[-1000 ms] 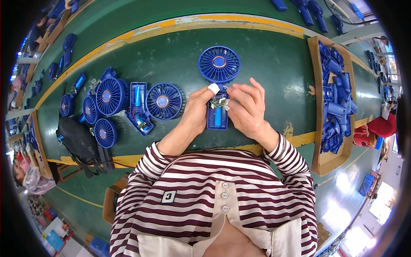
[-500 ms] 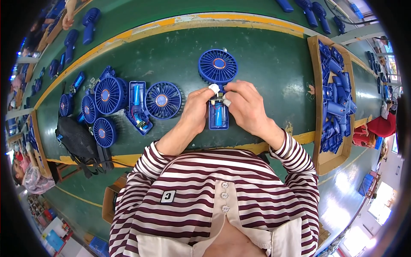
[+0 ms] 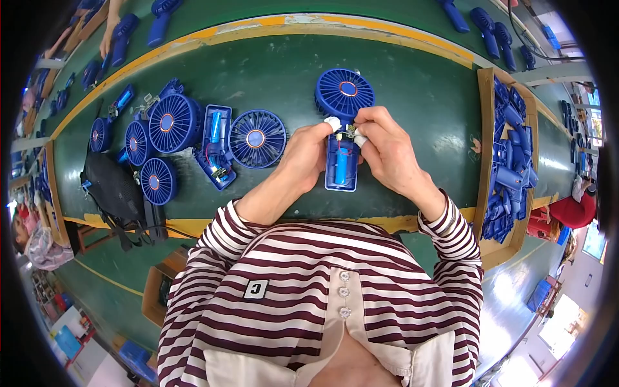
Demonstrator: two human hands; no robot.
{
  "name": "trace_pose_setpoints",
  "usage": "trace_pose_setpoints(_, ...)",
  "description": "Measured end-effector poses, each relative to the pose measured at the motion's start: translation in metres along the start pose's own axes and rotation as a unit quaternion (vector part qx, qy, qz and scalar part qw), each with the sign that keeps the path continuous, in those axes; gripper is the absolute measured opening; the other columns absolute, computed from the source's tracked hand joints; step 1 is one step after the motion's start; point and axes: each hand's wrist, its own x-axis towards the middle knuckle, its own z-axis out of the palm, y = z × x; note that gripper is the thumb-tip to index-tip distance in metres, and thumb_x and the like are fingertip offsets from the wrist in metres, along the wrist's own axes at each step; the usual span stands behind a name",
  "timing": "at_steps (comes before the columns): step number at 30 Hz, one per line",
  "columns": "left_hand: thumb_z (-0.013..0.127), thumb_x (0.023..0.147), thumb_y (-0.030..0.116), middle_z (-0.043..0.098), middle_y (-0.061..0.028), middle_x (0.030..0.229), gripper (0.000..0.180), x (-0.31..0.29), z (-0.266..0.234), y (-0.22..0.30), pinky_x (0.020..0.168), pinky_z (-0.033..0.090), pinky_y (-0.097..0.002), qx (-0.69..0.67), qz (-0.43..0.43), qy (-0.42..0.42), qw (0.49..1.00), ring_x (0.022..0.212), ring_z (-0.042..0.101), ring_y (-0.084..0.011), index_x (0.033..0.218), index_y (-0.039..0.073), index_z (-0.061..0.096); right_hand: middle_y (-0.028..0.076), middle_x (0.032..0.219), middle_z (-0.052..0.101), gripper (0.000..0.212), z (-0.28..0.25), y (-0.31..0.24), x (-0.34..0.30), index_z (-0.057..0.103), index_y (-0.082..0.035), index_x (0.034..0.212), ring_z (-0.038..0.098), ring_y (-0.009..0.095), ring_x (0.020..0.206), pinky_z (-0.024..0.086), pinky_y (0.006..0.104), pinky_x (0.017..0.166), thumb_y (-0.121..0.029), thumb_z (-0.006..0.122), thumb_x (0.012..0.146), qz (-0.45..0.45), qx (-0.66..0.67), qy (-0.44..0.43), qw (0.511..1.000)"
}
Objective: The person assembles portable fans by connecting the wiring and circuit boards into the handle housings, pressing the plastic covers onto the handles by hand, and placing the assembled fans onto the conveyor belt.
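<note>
In front of me on the bench lies a blue handheld fan [image 3: 345, 95], its round head away from me and its handle casing open. Inside the handle sit a light-blue battery [image 3: 341, 168], thin red wires and a small circuit board [image 3: 349, 132]. My left hand [image 3: 304, 155] is closed along the left side of the handle, its white-covered fingertip beside the board. From the right, my right hand [image 3: 392, 153] pinches at the board's edge, a white cover on its thumb. The exact contact is partly hidden by the fingers.
Several fans [image 3: 173, 122] with open handles lie to the left, near a black bag [image 3: 113, 192]. A cardboard box [image 3: 485, 161] of blue casing parts stands at the right. Beyond the yellow edge are more fans [image 3: 161, 20] and another person's hand [image 3: 108, 40].
The whole view has shifted slightly, moving the bench things a little rightward. My right fingers have moved slightly over the circuit board; both hands stay at the fan.
</note>
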Motion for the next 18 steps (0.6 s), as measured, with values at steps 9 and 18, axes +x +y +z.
trace_pose_setpoints(9, 0.043, 0.086, 0.016, 0.059, -0.0105, 0.081, 0.025, 0.001, -0.003, -0.002, 0.057, 0.051, -0.0317, 0.013, 0.0, 0.049, 0.999, 0.068, 0.06, -0.018, 0.093, -0.005, 0.054, 0.014, 0.096, 0.049, 0.02, 0.002, -0.001, 0.0, 0.052, 0.006, 0.082, 0.052, 0.03, 0.085, 0.046, 0.0345, 0.069, 0.01, 0.055, 0.063, -0.011, -0.035, -0.016, 0.999)
trace_pose_setpoints(18, 0.044, 0.085, 0.017, 0.058, -0.0062, 0.077, 0.021, 0.002, -0.008, -0.008, 0.056, 0.047, -0.0301, 0.006, -0.008, 0.051, 0.999, 0.065, 0.056, -0.0138, 0.09, 0.0, 0.055, 0.016, 0.096, 0.051, 0.026, 0.007, 0.0, -0.002, 0.053, 0.008, 0.083, 0.053, 0.031, 0.082, 0.047, 0.0348, 0.066, 0.013, 0.054, 0.058, -0.094, -0.157, -0.019, 0.983)
